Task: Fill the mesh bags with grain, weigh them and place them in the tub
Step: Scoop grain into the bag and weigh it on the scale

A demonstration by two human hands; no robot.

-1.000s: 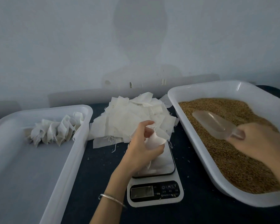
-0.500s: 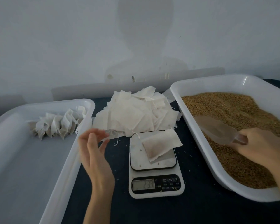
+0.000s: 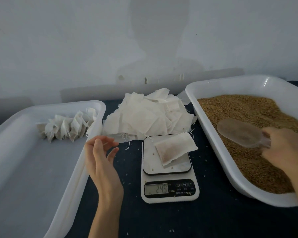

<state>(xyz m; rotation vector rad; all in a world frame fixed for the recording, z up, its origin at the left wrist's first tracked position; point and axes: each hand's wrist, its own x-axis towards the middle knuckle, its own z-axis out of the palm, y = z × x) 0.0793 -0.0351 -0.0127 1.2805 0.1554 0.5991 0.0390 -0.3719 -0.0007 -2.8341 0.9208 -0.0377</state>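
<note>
From the head view, I see the filled mesh bag lying flat on the plate of the little scale. A second ago my left hand was holding that bag down on the plate. Then I let go and pulled the hand away to the left. Now the hand hangs just beside the rim of the left tub, fingers straight and loose, holding nothing and touching nothing that I can see.

The number on the scale went up a bit after I let go. It now looks like 245, though the dot is hard to see. I think the bag is sitting by itself now, so this number should be the real one.

My right hand has stayed in the grain tub. Its fingers are wrapped round the handle of the clear scoop, which rests on the brown grain.

The left tub already has a row of filled bags at its far end. A heap of empty bags lies behind the scale, and a few loose grains are on the dark table.

I think the weighing step is nearly done. If the number is right, my free left hand can pick up the bag and put it with the others. If it is too low, the scoop is ready to add more.
</note>
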